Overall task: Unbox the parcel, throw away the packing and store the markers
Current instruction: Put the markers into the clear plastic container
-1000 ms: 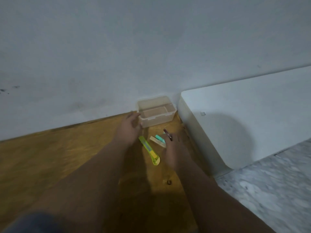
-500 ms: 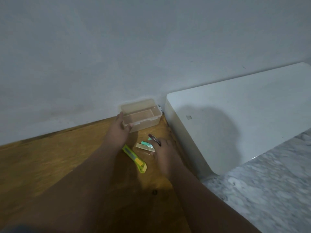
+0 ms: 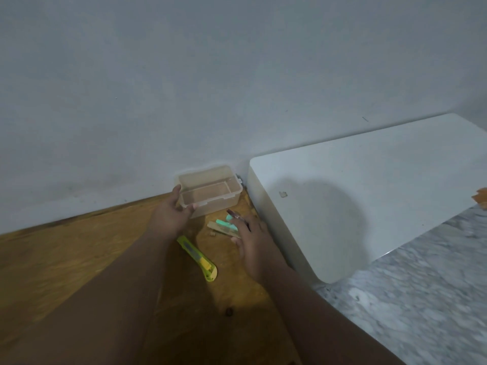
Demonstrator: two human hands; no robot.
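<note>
A clear plastic storage box (image 3: 210,191) stands open on the wooden table (image 3: 66,259) against the wall. My left hand (image 3: 171,217) grips its near left corner, thumb over the rim. Just in front of the box lie markers (image 3: 225,225) with teal caps, partly under my right hand (image 3: 250,241). That hand rests over them and pinches a dark reddish marker (image 3: 234,214) between its fingertips. The box looks empty.
A yellow-green utility knife (image 3: 197,255) lies on the wood between my forearms. A white block (image 3: 355,196) borders the table on the right, a scrap of brown packing (image 3: 481,197) at its far edge. Marble floor (image 3: 421,299) shows below it.
My left hand has closed on the box corner instead of only touching it. My right hand has stayed over the markers, still holding the dark one. The view has shifted a little.
</note>
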